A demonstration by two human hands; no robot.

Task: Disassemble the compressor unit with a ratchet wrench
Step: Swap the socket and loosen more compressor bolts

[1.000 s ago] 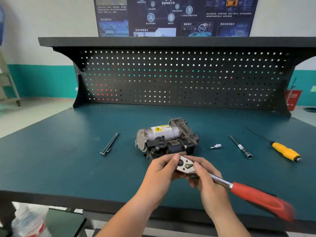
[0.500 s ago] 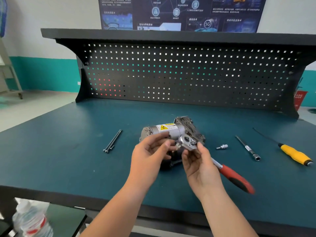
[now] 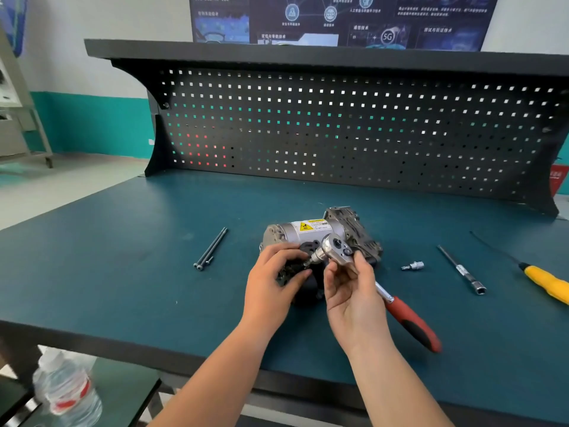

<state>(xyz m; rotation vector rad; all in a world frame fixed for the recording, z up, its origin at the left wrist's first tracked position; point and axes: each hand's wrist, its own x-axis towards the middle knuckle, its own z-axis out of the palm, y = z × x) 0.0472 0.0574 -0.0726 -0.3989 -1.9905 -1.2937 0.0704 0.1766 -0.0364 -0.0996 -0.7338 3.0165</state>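
The compressor unit [image 3: 311, 231], silver with a yellow warning label and a dark body, lies in the middle of the green bench top. My right hand [image 3: 351, 291] grips the ratchet wrench [image 3: 335, 246] just below its chrome head, and the red handle [image 3: 412, 325] trails toward me on the right. The bit on the wrench head points left into the front of the compressor. My left hand [image 3: 274, 278] curls round the compressor's near left end, its fingers close to the bit.
Two long bolts [image 3: 211, 249] lie left of the compressor. To the right lie a small socket bit [image 3: 414, 266], an extension bar [image 3: 462, 269] and a yellow-handled screwdriver [image 3: 546, 283]. A pegboard [image 3: 338, 124] backs the bench. A plastic bottle [image 3: 66, 389] sits below left.
Both hands have carried the wrench head from the near edge of the bench up to the compressor. My left hand has left the wrench head and now grips the compressor.
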